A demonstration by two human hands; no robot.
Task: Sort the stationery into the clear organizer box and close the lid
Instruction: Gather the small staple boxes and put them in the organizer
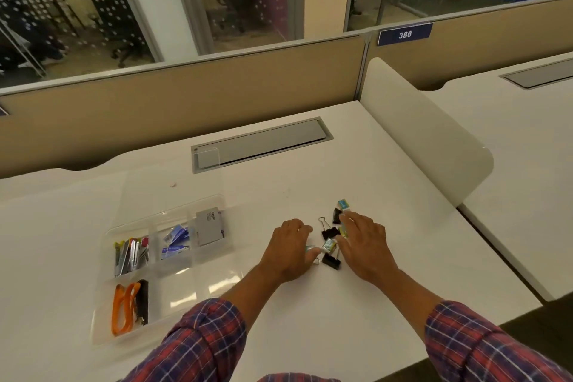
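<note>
Beige partition panels and glass walls back a white worktop [310, 329], which has a grey cable hatch [263, 143] at 12 o'clock. A white side divider [424, 139] stands along its edge at 2 o'clock.

The clear organizer box [179, 290] sits on the worktop at 9 o'clock from the hands, with its transparent lid [173, 189] open and tilted back toward the partition. In the far row of compartments lie metal staple strips [131, 256], blue packets [175, 242] and a grey card box [209, 226]. In the near row, one compartment at 7 o'clock holds an orange-handled item [124, 308] beside a black piece [142, 301].

A small pile of loose stationery lies on the worktop at 3 o'clock from the box, between the two hands. It includes black binder clips [329, 232], a small pale packet [328, 245] and a teal eraser [343, 204] at the pile's 12 o'clock end.

The left hand [290, 246] rests at the pile's 9 o'clock side, its grip curled, pinching a small teal piece [310, 249] between thumb and fingers. The right hand [364, 242] covers the 3 o'clock side with its fingers bent down onto the pile. A yellow-green piece [342, 231] shows between them, but it is not possible to tell whether that grip pinches it. Both forearms wear rolled plaid sleeves [201, 344].
</note>
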